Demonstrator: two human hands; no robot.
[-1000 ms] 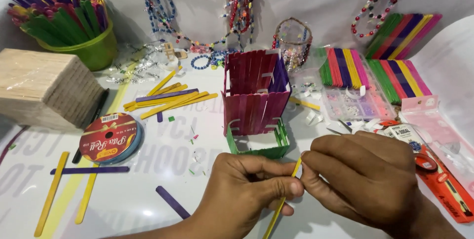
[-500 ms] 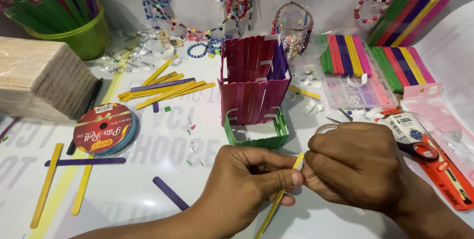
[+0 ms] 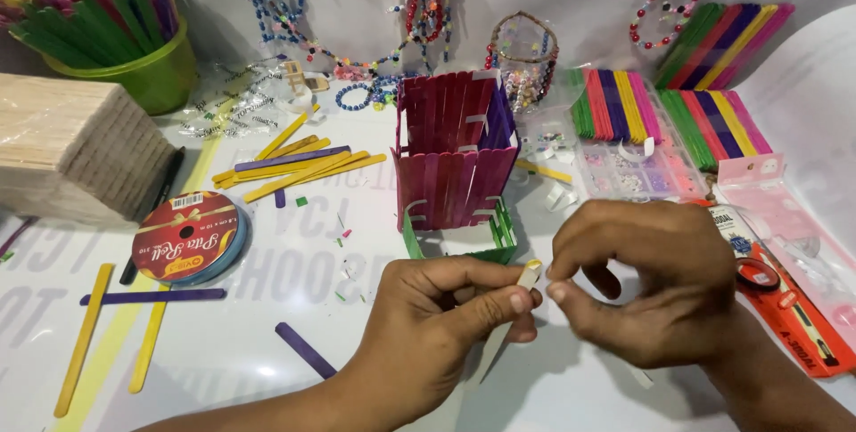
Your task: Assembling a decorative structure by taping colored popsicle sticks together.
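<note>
Here, near the tabletop's (image 3: pixel 267 370) front edge, the left hand (image 3: pixel 437 329) pinched a yellow craft stick (image 3: pixel 514 303) between thumb and forefinger. The stick's long axis ran diagonally: upper tip pointing away and to the right, lower end slanting back toward the front edge below the hand. The right hand (image 3: pixel 651 285) sat just beside that upper tip, thumb and forefinger narrowly parted, holding nothing I could make out; contact with the tip could not be told.

Just beyond the hands stood a square box of magenta and purple sticks (image 3: pixel 455 160) on a green stick frame (image 3: pixel 495 236); contents not visible. Left of it lay a round red ribbon spool (image 3: pixel 187 238) with a label on its face, near loose yellow and purple sticks (image 3: pixel 294 164).

At the right edge lay an orange-red flat package (image 3: pixel 794 320) and a pink clear packet (image 3: pixel 785 209). A clear compartment box (image 3: pixel 629 173) held small beads.

At the far left corner, a green cup (image 3: pixel 143 71) held upright coloured sticks. Beside it sat a wrapped block of plain wooden sticks (image 3: pixel 71 142).
</note>
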